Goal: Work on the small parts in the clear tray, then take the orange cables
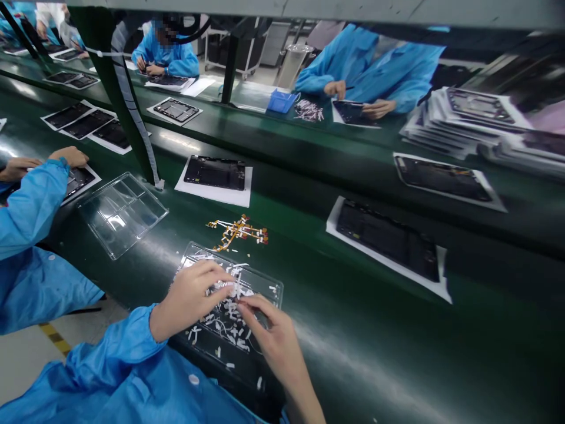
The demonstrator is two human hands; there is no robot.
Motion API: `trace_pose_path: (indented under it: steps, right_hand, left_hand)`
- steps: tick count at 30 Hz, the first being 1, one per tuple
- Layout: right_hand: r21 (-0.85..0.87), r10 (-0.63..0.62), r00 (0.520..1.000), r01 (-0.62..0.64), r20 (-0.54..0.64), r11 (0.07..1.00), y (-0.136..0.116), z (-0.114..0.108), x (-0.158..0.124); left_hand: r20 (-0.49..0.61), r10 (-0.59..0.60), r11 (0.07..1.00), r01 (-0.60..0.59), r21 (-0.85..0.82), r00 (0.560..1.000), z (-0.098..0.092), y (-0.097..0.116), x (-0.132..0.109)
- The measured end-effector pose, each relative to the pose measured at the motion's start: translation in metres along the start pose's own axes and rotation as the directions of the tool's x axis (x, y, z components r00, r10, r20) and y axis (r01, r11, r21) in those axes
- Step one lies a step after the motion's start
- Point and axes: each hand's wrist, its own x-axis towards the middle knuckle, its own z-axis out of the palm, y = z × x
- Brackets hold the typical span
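Note:
Over a clear plastic tray [277, 287] strewn with small white strips and scraps [216, 325], both my hands work close together. My left hand [190, 299] is closed in a pinch, thumb and forefinger meeting at a small white piece whose kind I cannot make out. Just right of it, my right hand [276, 337] also pinches, its fingertips nearly touching the left ones; whatever lies between them is too small to name. Beyond the tray's far edge sits a loose pile of orange-and-white flex cables [241, 231]. A few white scraps lie on the bench in front of the tray.
An empty-looking clear divided tray [126, 213] lies left. Dark device panels on white sheets rest on the green bench [353, 330], including one panel [215, 173] ahead and another panel [388, 238] at right. A slanted post [128, 94] stands ahead. Co-workers in blue sit left and opposite.

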Motion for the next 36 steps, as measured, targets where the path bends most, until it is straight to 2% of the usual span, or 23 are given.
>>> trace_pose_path:
  steps: [2, 5, 12, 16, 18, 21, 25, 28, 30, 32, 34, 36]
  right_hand:
    - [-0.002, -0.019, 1.000, 0.019, 0.009, 1.000, -0.002, 0.000, -0.001]
    - [-0.011, -0.051, 0.998, 0.051, 0.025, 0.999, -0.003, 0.000, -0.003]
    - [-0.041, -0.054, 0.996, 0.057, 0.072, 0.998, -0.001, 0.001, -0.006]
    - [-0.060, -0.030, 0.997, 0.034, 0.064, 0.998, -0.005, 0.001, -0.007]
    - [-0.014, -0.013, 0.999, 0.014, 0.050, 1.000, -0.007, -0.004, -0.008]
    - [0.074, 0.032, 0.999, -0.034, 0.036, 0.997, -0.010, -0.019, -0.011]
    - [0.063, 0.071, 0.997, -0.068, -0.044, 0.996, -0.009, -0.045, -0.015]
    - [0.092, 0.132, 0.991, -0.128, -0.038, 0.988, -0.007, -0.045, -0.016]
    - [0.102, 0.165, 0.986, -0.168, 0.032, 0.981, -0.006, -0.035, -0.014]
    - [0.074, 0.163, 0.981, -0.172, 0.106, 0.982, -0.007, -0.021, -0.011]
    - [0.017, 0.124, 0.982, -0.128, 0.142, 0.992, -0.008, -0.010, -0.008]
    - [-0.058, 0.067, 0.991, -0.061, 0.117, 0.996, -0.009, -0.005, -0.006]
  left_hand:
    - [0.088, 0.063, 0.998, -0.063, 0.001, 0.994, 0.002, 0.002, -0.002]
    - [0.131, 0.100, 0.994, -0.104, 0.021, 0.986, 0.004, 0.003, -0.003]
    - [0.233, 0.051, 0.996, -0.068, 0.064, 0.971, 0.005, -0.001, -0.002]
    - [0.197, -0.011, 0.994, -0.010, 0.105, 0.980, 0.004, -0.005, -0.001]
    - [0.169, -0.059, 0.992, 0.039, 0.120, 0.984, 0.003, -0.011, 0.000]
    - [0.103, -0.124, 0.973, 0.101, 0.207, 0.987, -0.002, -0.028, 0.001]
    - [0.042, -0.177, 0.948, 0.159, 0.277, 0.983, -0.010, -0.046, -0.001]
    - [0.078, -0.200, 0.977, 0.192, 0.096, 0.977, -0.013, -0.040, -0.003]
    - [0.187, -0.164, 0.978, 0.185, -0.100, 0.968, -0.012, -0.028, -0.002]
    - [0.297, -0.073, 0.961, 0.147, -0.233, 0.952, -0.010, -0.015, -0.002]
    - [0.347, 0.002, 0.958, 0.098, -0.269, 0.938, -0.006, -0.006, -0.001]
    - [0.330, -0.013, 0.965, 0.099, -0.245, 0.944, -0.004, -0.002, -0.001]
